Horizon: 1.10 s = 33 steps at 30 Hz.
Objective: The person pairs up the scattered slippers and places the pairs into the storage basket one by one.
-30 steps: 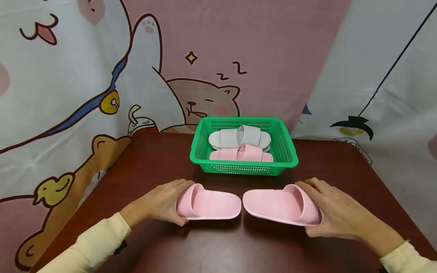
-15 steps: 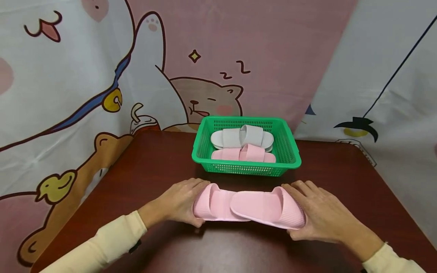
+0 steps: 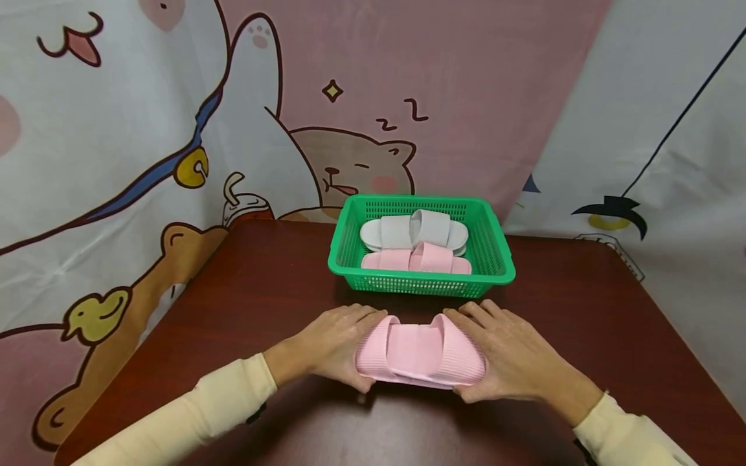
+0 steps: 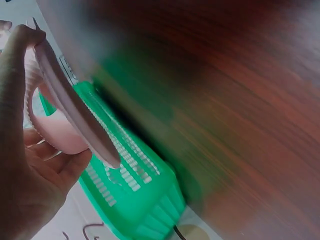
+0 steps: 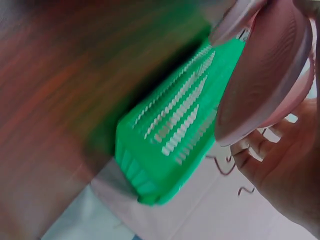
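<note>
In front of the basket, above the table, two pink slide slippers are brought together with their soles overlapping. My left hand (image 3: 338, 343) grips the left slipper (image 3: 372, 353) around its ribbed strap, thumb at the near edge and fingers at the far side. On the other side, my right hand (image 3: 509, 353) holds the right slipper (image 3: 465, 357) the same way. The two straps face each other with a short stretch of footbed between them. Both wrist views show the slippers from the side, the sole (image 4: 75, 105) raised off the table; the right slipper's underside (image 5: 265, 70) shows its fine texture.
Behind the hands stands a green plastic basket (image 3: 422, 278) with perforated walls. Inside it lie a white slipper pair (image 3: 396, 232) at the back and a pink slipper pair (image 3: 434, 259) in front. The dark red-brown table (image 3: 268, 272) meets a cartoon-printed cloth (image 3: 466, 97).
Both hands have moved inward, bringing the two pink slippers from nearly toe to toe into a deep overlap. The basket and its slippers stay put.
</note>
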Available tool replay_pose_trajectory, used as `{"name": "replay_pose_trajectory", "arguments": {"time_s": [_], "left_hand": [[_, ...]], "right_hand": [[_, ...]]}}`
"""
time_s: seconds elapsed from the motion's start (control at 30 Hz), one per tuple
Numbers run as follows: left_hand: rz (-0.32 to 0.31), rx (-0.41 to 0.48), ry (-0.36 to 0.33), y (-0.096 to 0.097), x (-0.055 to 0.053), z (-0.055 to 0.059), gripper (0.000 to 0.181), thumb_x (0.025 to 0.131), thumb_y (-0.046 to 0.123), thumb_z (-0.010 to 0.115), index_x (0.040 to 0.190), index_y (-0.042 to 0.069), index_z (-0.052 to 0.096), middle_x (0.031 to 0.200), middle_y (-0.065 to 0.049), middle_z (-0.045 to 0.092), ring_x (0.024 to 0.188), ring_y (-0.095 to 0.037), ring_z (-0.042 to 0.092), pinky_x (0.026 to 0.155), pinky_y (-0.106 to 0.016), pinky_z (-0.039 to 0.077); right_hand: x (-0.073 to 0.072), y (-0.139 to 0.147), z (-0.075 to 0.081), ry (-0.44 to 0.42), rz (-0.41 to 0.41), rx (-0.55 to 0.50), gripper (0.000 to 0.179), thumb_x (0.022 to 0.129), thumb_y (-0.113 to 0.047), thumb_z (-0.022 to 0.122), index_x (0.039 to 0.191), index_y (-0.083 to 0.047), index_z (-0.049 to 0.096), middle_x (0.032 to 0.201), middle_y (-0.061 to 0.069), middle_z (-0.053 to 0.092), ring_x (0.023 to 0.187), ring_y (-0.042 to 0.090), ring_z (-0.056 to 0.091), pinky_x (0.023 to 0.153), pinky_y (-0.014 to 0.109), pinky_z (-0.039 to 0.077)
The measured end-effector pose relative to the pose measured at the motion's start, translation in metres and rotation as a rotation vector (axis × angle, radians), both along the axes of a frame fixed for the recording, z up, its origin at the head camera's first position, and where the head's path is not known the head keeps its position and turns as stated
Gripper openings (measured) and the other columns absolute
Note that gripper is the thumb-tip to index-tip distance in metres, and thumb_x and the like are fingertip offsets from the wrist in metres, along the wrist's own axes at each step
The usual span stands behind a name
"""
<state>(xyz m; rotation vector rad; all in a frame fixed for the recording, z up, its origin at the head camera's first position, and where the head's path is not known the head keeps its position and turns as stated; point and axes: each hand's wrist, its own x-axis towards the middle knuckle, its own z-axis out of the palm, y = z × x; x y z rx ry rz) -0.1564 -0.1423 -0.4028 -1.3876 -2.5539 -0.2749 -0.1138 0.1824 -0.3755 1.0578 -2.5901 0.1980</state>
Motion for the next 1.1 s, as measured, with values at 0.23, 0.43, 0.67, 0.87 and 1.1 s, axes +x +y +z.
{"name": "replay_pose_trajectory", "arguments": {"time_s": [0.23, 0.43, 0.67, 0.87, 1.1], "left_hand": [[-0.038, 0.001, 0.060, 0.019, 0.001, -0.001, 0.113, 0.055, 0.069, 0.082, 0.142, 0.004, 0.052, 0.127, -0.004, 0.061, 0.110, -0.018, 0.059, 0.093, -0.032, 0.050], [-0.045, 0.014, 0.094, 0.028, -0.001, -0.003, 0.116, 0.051, 0.072, 0.079, 0.141, 0.004, 0.052, 0.125, -0.004, 0.061, 0.110, -0.017, 0.057, 0.093, -0.030, 0.049], [-0.067, 0.067, 0.099, 0.037, -0.001, -0.008, 0.109, 0.049, 0.070, 0.078, 0.134, 0.005, 0.056, 0.120, -0.003, 0.061, 0.105, -0.017, 0.057, 0.091, -0.029, 0.049], [-0.067, 0.027, 0.108, 0.037, -0.006, -0.007, 0.104, 0.052, 0.071, 0.079, 0.131, 0.007, 0.058, 0.117, 0.000, 0.063, 0.106, -0.016, 0.057, 0.091, -0.029, 0.048], [-0.106, 0.030, 0.094, 0.023, -0.012, 0.001, 0.103, 0.057, 0.077, 0.079, 0.128, 0.004, 0.061, 0.115, -0.002, 0.065, 0.109, -0.018, 0.055, 0.097, -0.030, 0.044]], "right_hand": [[-0.004, -0.019, -0.011, 0.027, 0.037, -0.092, 0.102, 0.053, -0.066, 0.082, 0.133, -0.008, 0.058, 0.114, 0.001, 0.053, 0.095, 0.017, 0.046, 0.074, 0.035, 0.049], [-0.003, -0.024, -0.022, -0.021, -0.003, -0.180, 0.109, 0.050, -0.061, 0.085, 0.138, -0.006, 0.053, 0.114, 0.007, 0.050, 0.102, 0.022, 0.046, 0.079, 0.041, 0.046], [-0.006, -0.027, -0.034, -0.099, 0.000, -0.242, 0.117, 0.048, -0.056, 0.089, 0.142, -0.001, 0.046, 0.117, 0.009, 0.047, 0.108, 0.023, 0.043, 0.086, 0.044, 0.045], [-0.009, -0.026, -0.035, -0.131, -0.003, -0.232, 0.116, 0.051, -0.060, 0.089, 0.143, -0.005, 0.045, 0.122, 0.006, 0.047, 0.112, 0.021, 0.042, 0.092, 0.044, 0.044], [-0.021, -0.012, -0.019, -0.140, 0.016, -0.183, 0.095, 0.079, -0.070, 0.072, 0.145, -0.006, 0.048, 0.141, 0.006, 0.047, 0.126, 0.025, 0.041, 0.101, 0.050, 0.036]]}}
